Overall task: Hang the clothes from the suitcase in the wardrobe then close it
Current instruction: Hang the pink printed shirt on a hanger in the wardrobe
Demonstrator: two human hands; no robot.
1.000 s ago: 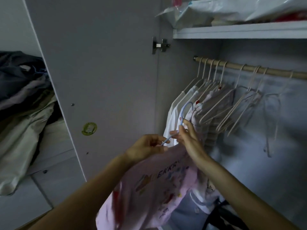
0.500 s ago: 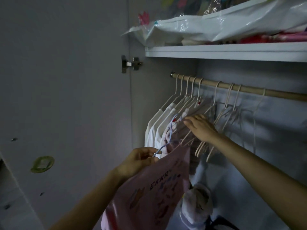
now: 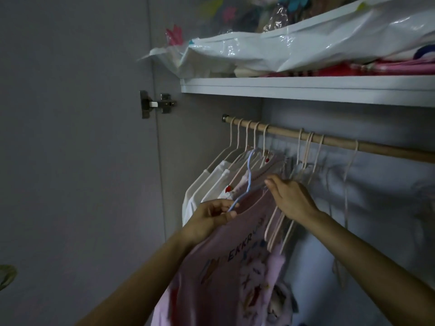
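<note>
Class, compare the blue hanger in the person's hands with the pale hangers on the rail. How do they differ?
The blue hanger is off the wooden rail, its hook in the air; the pale hangers are hooked over it. The blue hanger is held in the left hand; the pale ones hang free. The blue hanger carries a pink shirt; several pale hangers to the right are bare. All are thin, with curved hooks.

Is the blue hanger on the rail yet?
Not yet: the blue hanger's hook sits below the rail, and the left hand grips its arm.

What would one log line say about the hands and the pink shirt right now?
left hand grips blue hanger carrying pink shirt | right hand open against hung hangers | hook below rod, not on it yet
</note>
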